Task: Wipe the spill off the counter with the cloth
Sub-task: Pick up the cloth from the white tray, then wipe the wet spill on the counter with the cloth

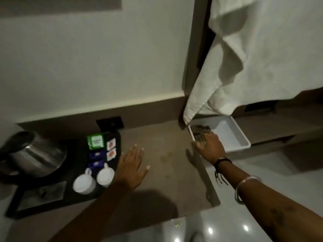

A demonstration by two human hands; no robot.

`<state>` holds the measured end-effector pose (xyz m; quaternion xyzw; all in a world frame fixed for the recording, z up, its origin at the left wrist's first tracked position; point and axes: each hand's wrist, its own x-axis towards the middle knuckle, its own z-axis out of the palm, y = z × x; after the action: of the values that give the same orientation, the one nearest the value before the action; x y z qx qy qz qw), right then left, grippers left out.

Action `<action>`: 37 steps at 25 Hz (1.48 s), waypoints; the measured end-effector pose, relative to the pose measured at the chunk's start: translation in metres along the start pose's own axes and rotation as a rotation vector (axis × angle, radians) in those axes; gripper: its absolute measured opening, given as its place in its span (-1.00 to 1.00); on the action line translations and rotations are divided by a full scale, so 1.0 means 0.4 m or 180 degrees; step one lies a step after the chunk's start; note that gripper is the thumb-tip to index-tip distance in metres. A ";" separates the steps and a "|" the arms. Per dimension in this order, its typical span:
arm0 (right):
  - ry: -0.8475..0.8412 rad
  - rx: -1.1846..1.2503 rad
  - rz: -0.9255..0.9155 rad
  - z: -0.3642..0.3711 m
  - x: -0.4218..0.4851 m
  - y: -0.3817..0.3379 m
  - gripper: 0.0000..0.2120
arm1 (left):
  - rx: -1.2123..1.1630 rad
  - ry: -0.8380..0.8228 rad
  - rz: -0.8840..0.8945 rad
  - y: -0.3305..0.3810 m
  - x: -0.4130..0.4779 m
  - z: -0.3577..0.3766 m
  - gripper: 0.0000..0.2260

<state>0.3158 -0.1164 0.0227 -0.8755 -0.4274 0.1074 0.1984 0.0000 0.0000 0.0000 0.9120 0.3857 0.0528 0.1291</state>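
Observation:
A faint yellowish spill (165, 157) marks the brown counter (157, 137) between my two hands. A dark checkered cloth (199, 131) lies in the left end of a white tray (232, 135) at the counter's right edge. My right hand (209, 145) reaches over the tray's near left corner, its fingers curled onto the near end of the cloth. My left hand (132, 166) hovers flat with fingers spread just left of the spill, holding nothing.
A black tray (76, 151) on the left carries a steel kettle (35, 154), two upturned white cups (94, 179) and tea sachets (96, 141). A large white towel (253, 58) hangs above the white tray. Glossy floor shows below right.

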 end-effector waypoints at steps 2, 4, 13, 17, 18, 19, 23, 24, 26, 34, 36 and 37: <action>-0.0307 0.0163 0.0835 0.065 0.108 0.134 -0.49 | 0.0029 -0.0562 0.0011 -0.028 0.023 0.128 -0.14; -0.0521 0.0461 0.1385 0.115 0.226 0.225 -0.35 | 0.0134 -0.0651 -0.0342 -0.050 0.013 0.235 -0.16; -0.1171 0.0169 0.1839 0.297 0.500 0.269 -0.44 | 0.0048 -0.0563 -0.0491 -0.076 0.033 0.310 -0.23; -0.1615 0.1654 0.2192 0.201 0.493 0.252 -0.75 | -0.0153 -0.0535 -0.0551 -0.077 0.031 0.306 -0.25; -0.1208 0.1797 0.2263 0.162 0.470 0.246 -0.72 | -0.0182 -0.0508 -0.0507 -0.081 0.029 0.305 -0.26; -0.0903 0.1493 0.2080 0.120 0.436 0.233 -0.69 | -0.0167 -0.0486 -0.0449 -0.084 0.028 0.307 -0.28; -0.0485 -0.0275 0.1128 0.053 0.211 0.107 -0.54 | -0.0126 -0.0489 -0.0318 -0.074 0.026 0.300 -0.34; -0.0466 -0.0555 0.1069 0.071 0.131 0.050 -0.51 | -0.0159 -0.0497 -0.0249 -0.072 0.025 0.291 -0.35; -0.0685 -0.0888 0.0748 0.148 -0.034 -0.072 -0.45 | -0.0233 -0.0631 0.0041 -0.082 0.012 0.272 -0.39; -0.0300 -0.0763 0.0554 0.318 -0.219 -0.134 -0.16 | -0.0277 -0.0982 0.1281 -0.204 -0.199 0.232 -0.38; -0.0782 -0.0833 0.0559 0.368 -0.201 -0.124 -0.03 | -0.0298 -0.0962 0.1375 -0.209 -0.198 0.226 -0.40; -0.0826 -0.0929 0.0574 0.399 -0.194 -0.121 0.00 | -0.0267 -0.0949 0.1432 -0.211 -0.196 0.230 -0.41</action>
<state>0.1774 -0.1101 -0.0980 -0.9084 -0.3803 0.1735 0.0024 -0.0946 -0.0176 -0.1115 0.9663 0.1476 -0.0388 0.2071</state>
